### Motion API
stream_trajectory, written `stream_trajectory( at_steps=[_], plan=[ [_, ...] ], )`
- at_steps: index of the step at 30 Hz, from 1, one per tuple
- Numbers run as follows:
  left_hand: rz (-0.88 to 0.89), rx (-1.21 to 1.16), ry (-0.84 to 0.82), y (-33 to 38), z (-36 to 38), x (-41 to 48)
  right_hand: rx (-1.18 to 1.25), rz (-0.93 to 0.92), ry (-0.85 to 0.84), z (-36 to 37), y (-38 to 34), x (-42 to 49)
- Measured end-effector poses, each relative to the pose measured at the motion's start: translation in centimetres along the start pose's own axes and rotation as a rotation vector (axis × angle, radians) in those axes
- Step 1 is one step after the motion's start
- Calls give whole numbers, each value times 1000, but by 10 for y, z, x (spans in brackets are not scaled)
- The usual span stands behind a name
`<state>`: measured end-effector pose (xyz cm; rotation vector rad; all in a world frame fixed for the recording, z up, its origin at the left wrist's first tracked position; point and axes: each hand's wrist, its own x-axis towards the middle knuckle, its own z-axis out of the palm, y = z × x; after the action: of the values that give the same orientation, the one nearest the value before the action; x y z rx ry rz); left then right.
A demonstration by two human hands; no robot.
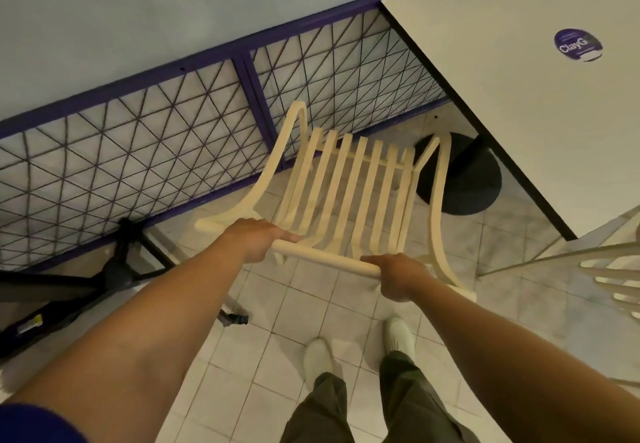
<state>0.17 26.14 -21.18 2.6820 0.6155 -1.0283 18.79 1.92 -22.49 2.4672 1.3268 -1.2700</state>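
A cream plastic chair (349, 186) with a slatted back and curved armrests stands in front of me on the tiled floor, seen from above and behind. My left hand (256, 238) grips the left end of its top rail. At the right end of the same rail, my right hand (401, 276) is curled round it. The chair's seat and legs are mostly hidden under the backrest.
A white square table (540, 103) with a purple sticker (577, 44) stands at right on a black round base (460, 179). A purple-framed wire mesh fence (166, 137) runs behind. A black stand (117, 269) is at left; another cream chair (613, 276) at right edge.
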Motion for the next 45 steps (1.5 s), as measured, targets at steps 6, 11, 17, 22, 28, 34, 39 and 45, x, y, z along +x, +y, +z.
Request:
stream_trajectory(
  at_steps=[6, 11, 17, 22, 28, 34, 39, 45],
  plan=[
    [59, -8, -16, -6, 3, -1, 35, -23, -11, -2, 6, -10],
    [84, -23, -39, -11, 5, 2, 0, -16, -37, -4, 19, -15],
    [90, -25, -70, -14, 8, 8, 28, -40, -103, -7, 23, -7],
    [81, -20, -76, -13, 8, 12, 30, -51, -104, -5, 25, -1],
    [74, -10, -94, -11, 5, 11, 0, -17, -96, 2, 25, 2],
    [147, -25, -147, -17, 1, 14, -43, 37, -83, 3, 21, 4],
    [225, -28, -150, -23, 2, 19, -34, 148, -62, 9, 17, 4],
    [249, 13, -155, -38, -4, 27, -21, 211, -42, 9, 3, 5]
  ],
)
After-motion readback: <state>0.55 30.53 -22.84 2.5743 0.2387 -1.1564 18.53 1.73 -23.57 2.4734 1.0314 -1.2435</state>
